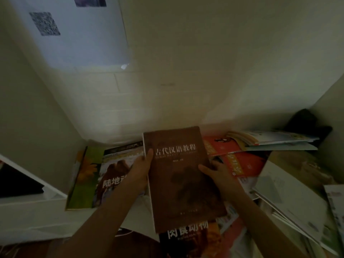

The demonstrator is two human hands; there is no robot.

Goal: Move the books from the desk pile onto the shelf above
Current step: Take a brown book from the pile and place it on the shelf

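Both hands are holding a brown book (183,175) above the scattered pile. The left hand (138,170) is gripping its left edge, thumb lying across the cover near the white title characters and the other fingers hidden beneath. The right hand (216,174) is clasping the right edge, its fingers (204,167) curling onto the cover. Under the book, a camel-cover book (113,175) is lying to the left, orange books (240,161) to the right, and a black-cover book (191,241) is poking out below its near edge, all on the table (31,215).
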